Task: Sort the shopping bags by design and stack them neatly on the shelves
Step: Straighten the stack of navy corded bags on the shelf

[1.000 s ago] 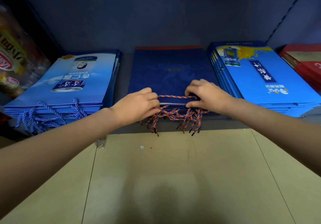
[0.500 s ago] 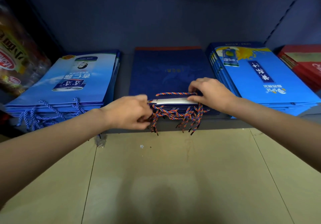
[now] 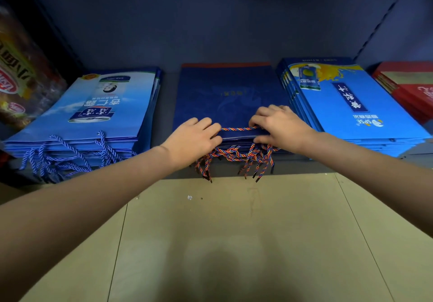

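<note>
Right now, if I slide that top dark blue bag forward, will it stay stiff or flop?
The top dark blue bag lies flat and crisp, so probably stiff and light. Its glossy face may slip. The twisted rope handles dangle limply and could snag.

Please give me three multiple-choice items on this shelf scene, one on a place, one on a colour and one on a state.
1. Which stack of bags are both hands on?
A. light blue stack at left
B. dark blue stack in the middle
C. red stack at far right

2. What colour are the left stack's rope handles?
A. blue
B. red
C. yellow

3. How do the middle stack's rope handles lie?
A. tucked inside
B. hanging over the shelf's front edge
C. tied in one knot

Key: 1 B, the left hand and right hand rest on the dark blue stack. 2 A, the blue rope handles show. 3 B, the multicoloured rope handles dangle over the shelf edge.
</note>
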